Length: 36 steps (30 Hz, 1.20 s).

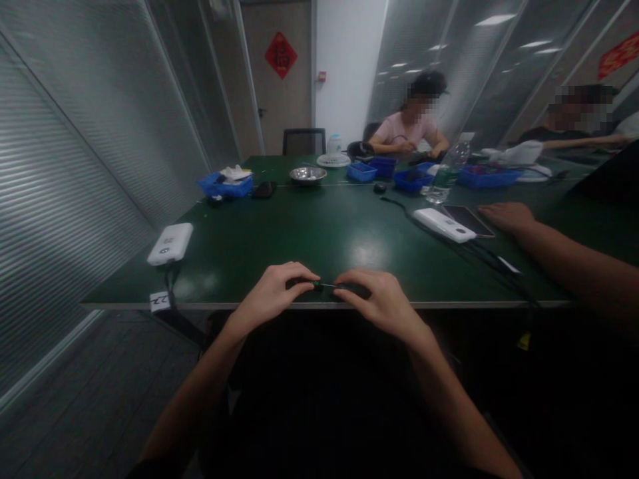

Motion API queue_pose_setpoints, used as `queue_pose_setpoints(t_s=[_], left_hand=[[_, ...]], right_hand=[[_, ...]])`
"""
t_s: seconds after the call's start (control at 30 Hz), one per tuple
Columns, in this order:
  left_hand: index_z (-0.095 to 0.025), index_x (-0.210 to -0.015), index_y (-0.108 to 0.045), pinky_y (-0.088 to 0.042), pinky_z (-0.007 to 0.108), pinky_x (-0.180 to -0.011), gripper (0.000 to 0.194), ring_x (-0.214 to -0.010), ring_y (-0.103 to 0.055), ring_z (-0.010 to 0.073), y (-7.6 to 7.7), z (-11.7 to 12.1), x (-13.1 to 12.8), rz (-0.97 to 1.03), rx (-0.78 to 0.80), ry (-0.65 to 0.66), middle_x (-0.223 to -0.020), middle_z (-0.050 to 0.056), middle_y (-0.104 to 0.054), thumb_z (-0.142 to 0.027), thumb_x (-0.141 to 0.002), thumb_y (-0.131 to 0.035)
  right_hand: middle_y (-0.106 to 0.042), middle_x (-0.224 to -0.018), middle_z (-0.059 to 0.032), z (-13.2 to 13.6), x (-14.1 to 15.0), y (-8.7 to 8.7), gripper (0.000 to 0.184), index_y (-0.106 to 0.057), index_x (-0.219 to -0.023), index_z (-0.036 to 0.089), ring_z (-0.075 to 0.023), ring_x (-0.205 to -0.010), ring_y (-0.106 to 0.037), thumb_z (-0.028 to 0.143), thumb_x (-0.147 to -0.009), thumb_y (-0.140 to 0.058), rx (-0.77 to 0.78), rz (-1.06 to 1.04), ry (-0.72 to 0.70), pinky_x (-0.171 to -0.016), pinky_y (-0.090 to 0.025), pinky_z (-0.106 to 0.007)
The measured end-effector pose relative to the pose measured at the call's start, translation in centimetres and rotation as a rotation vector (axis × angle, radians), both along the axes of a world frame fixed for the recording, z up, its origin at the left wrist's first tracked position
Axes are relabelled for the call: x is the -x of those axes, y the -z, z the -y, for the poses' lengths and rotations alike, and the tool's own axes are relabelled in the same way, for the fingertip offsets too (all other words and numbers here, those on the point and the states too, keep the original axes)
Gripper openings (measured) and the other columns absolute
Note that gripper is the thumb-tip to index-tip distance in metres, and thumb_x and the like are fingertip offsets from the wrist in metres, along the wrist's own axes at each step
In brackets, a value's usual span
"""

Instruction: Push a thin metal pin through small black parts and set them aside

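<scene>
Just above the table's front edge, my left hand (pixel 276 287) pinches a small dark piece (pixel 317 285) between thumb and fingertips. The piece is too small and dim for me to tell its kind. Opposite it, my right hand (pixel 383 298) is closed on a slim screwdriver (pixel 328 285). Its thin metal shaft points left to the small piece; whether the tip touches it I cannot tell. Most of the dark handle is hidden by my fingers. Both hands are close together over the green table (pixel 299 233).
White power banks lie left (pixel 170 243) and right (pixel 444 225), with dark cables. Beside the right one are a phone (pixel 468 221) and another person's hand (pixel 506 216). Farther back stand a metal bowl (pixel 308 175), blue trays (pixel 362 171) and a plastic bottle (pixel 446 174). People sit beyond.
</scene>
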<state>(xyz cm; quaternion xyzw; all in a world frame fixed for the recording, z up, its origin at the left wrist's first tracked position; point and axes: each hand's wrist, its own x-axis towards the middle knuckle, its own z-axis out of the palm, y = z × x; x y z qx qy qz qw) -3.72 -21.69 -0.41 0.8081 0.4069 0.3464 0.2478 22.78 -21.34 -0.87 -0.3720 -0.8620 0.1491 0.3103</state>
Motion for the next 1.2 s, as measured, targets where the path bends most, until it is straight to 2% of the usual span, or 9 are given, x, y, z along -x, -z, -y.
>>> queue_pose_setpoints(t_s=[0.17, 0.5, 0.7, 0.83, 1.03, 1.2], left_hand=[[-0.023, -0.107, -0.079, -0.052, 0.033, -0.092, 0.014, -0.101, -0.071, 0.0195, 0.2, 0.0, 0.0, 0.011, 0.001, 0.016, -0.108, 0.005, -0.077, -0.025, -0.097, -0.069], [-0.023, -0.110, -0.079, -0.053, 0.035, -0.093, 0.017, -0.101, -0.070, 0.0206, 0.2, 0.0, -0.2, 0.010, 0.006, 0.035, -0.109, 0.006, -0.076, -0.024, -0.097, -0.068], [-0.023, -0.121, -0.076, -0.052, 0.031, -0.082, 0.026, -0.093, -0.069, 0.0183, 0.0, 0.0, -0.2, -0.007, 0.056, -0.007, -0.109, 0.005, -0.076, -0.025, -0.096, -0.069], [-0.022, -0.118, -0.077, -0.052, 0.031, -0.081, 0.024, -0.092, -0.069, 0.0189, -0.1, 0.0, -0.1, -0.024, 0.039, -0.016, -0.106, 0.006, -0.076, -0.027, -0.097, -0.068], [-0.024, -0.114, -0.079, -0.053, 0.036, -0.094, 0.021, -0.102, -0.070, 0.0212, 0.1, 0.2, 0.4, -0.027, -0.034, -0.061, -0.112, 0.007, -0.077, -0.028, -0.098, -0.066], [-0.025, -0.116, -0.079, -0.054, 0.038, -0.095, 0.023, -0.103, -0.071, 0.0228, 0.3, 0.5, 3.1, -0.099, -0.086, -0.203, -0.114, 0.007, -0.078, -0.032, -0.099, -0.065]], right_hand=[[-0.076, -0.104, -0.0034, 0.3, 0.3, 0.0, 0.017, -0.074, -0.111, 0.027, -0.0200, -0.090, -0.072, 0.038, -0.103, -0.064, -0.028, 0.034, 0.019, -0.083, -0.052, -0.030], [-0.081, -0.106, -0.0019, 0.2, 1.3, -0.3, 0.022, -0.076, -0.109, 0.028, -0.0221, -0.094, -0.076, 0.043, -0.104, -0.059, 0.029, 0.008, 0.030, -0.082, -0.053, -0.032], [-0.081, -0.100, -0.0010, 0.0, 1.1, -0.6, 0.022, -0.078, -0.103, 0.026, -0.0213, -0.089, -0.076, 0.041, -0.102, -0.061, 0.111, -0.098, 0.068, -0.080, -0.053, -0.031], [-0.081, -0.095, -0.0012, -0.2, 0.5, -0.7, 0.022, -0.079, -0.100, 0.024, -0.0206, -0.085, -0.075, 0.039, -0.100, -0.063, 0.137, -0.175, 0.088, -0.079, -0.053, -0.032], [-0.081, -0.095, -0.0026, -0.8, -1.6, -0.5, 0.023, -0.079, -0.099, 0.025, -0.0240, -0.086, -0.076, 0.042, -0.099, -0.063, 0.082, -0.166, 0.221, -0.080, -0.055, -0.036], [-0.081, -0.094, -0.0044, -1.4, -3.9, 0.0, 0.028, -0.079, -0.097, 0.025, -0.0263, -0.085, -0.075, 0.047, -0.098, -0.062, 0.031, -0.185, 0.313, -0.080, -0.056, -0.039]])
